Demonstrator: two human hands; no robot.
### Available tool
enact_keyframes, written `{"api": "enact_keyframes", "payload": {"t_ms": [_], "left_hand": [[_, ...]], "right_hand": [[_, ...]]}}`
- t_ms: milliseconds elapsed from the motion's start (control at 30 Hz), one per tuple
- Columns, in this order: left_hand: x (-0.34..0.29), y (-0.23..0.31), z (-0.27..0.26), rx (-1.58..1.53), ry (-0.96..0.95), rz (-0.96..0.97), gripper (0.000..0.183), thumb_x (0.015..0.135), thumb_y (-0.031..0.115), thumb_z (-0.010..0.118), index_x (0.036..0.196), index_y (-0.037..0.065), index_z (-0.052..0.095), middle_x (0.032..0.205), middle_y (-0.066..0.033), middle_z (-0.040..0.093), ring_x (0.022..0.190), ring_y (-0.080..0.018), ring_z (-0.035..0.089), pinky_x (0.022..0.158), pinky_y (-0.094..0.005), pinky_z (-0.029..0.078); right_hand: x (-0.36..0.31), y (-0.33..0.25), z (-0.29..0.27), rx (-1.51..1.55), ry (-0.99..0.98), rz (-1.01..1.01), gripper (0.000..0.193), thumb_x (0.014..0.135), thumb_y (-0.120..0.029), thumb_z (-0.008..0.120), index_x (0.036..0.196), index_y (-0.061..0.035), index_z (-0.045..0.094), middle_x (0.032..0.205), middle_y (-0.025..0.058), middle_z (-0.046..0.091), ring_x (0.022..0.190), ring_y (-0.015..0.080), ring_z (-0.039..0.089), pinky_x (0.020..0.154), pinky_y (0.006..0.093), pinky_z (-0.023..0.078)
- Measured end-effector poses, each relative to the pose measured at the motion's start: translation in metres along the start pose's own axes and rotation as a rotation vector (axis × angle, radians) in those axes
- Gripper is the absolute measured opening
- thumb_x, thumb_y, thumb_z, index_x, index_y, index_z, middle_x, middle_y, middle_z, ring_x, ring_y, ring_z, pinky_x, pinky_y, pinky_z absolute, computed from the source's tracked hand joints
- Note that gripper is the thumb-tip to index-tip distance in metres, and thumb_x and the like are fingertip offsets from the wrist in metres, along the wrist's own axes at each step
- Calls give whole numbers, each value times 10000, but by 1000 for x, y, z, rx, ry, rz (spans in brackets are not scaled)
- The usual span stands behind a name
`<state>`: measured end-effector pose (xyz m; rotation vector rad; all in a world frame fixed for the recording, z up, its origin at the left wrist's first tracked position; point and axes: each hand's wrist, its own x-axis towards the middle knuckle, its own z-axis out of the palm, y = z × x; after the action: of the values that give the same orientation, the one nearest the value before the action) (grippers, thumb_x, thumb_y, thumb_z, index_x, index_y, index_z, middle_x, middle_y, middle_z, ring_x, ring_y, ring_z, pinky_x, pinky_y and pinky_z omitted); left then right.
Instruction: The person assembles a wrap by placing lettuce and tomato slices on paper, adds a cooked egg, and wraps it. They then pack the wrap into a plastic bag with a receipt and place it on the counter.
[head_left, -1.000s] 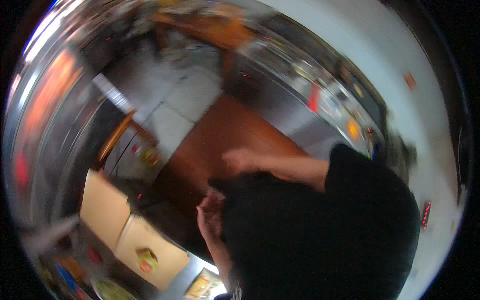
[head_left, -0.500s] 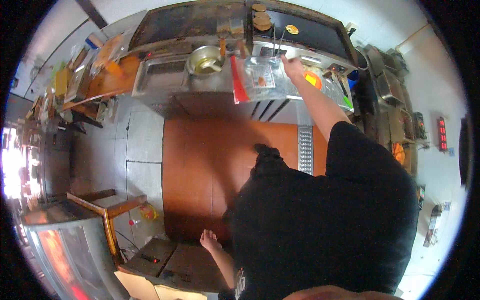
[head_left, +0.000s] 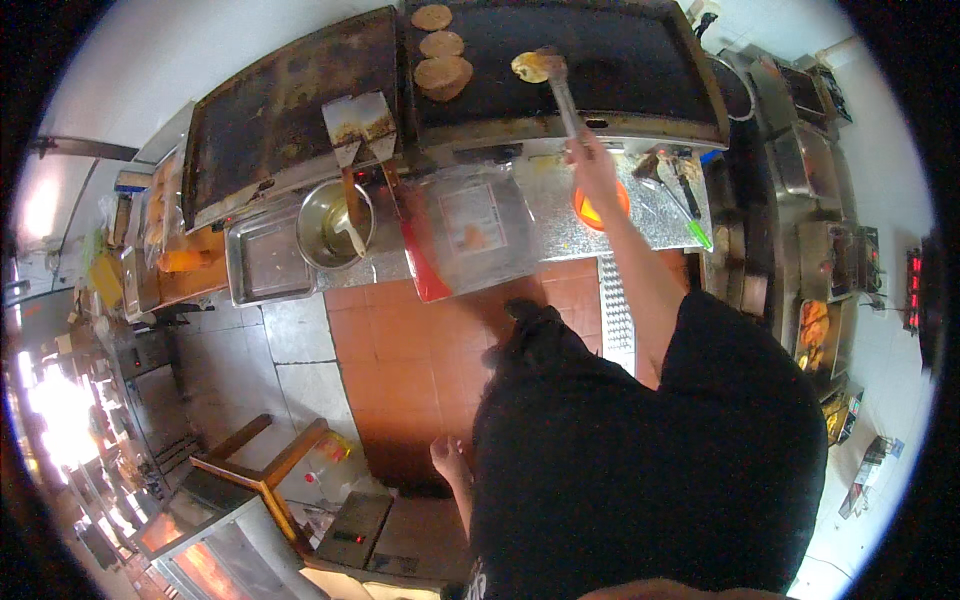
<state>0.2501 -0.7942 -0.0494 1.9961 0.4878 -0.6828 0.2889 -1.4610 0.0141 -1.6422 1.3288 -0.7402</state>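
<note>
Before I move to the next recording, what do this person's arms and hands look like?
The right hand and left hand are ungloved. A loose black short sleeve leaves the right forearm uncovered, with no band visible at the wrist. Little of the left forearm shows; that part is bare too.

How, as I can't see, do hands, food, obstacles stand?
Right hand grips tongs; left hand low, apparently empty. Yellowish piece at tongs' tips, over griddle. Plastic bag overhangs counter, not blocking.

We count one pair of silver metal tongs (head_left: 565, 105) | one flat yellow-white morsel (head_left: 529, 68) | at least three round brown patties (head_left: 443, 72) | two wooden-handled metal spatulas (head_left: 345, 118)
</note>
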Motion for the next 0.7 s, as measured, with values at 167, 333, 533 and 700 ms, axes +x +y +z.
{"api": "enact_keyframes", "payload": {"t_ms": [167,333,533,700], "left_hand": [[-1,-18,13,-203,44,-101,244,1011,77,676,1230,5,596,1059,-104,698,833,-209,717,626,-294,569],[5,-49,21,72,20,-19,214,976,116,721,1143,5,645,922,-88,714,762,-183,706,612,-304,570],[-10,-10,30,210,41,64,209,970,128,722,1111,-15,663,941,-78,716,745,-167,680,635,-307,560],[-22,0,28,78,49,44,199,984,87,694,1149,-8,635,962,-81,709,767,-174,677,625,-302,553]], "right_hand": [[52,7,-92,236,-156,243,450,1032,-308,672,1409,-63,645,771,22,661,470,53,430,410,242,301],[88,-3,-81,301,-248,330,372,1011,-271,707,1317,-60,713,724,11,616,476,49,420,416,239,269],[100,-14,-67,121,-333,191,293,1005,-234,707,1231,-55,759,686,-3,613,492,31,421,422,226,265],[103,-19,-56,181,-507,163,371,980,-242,743,1258,4,741,742,4,663,608,66,557,524,257,415]]}}
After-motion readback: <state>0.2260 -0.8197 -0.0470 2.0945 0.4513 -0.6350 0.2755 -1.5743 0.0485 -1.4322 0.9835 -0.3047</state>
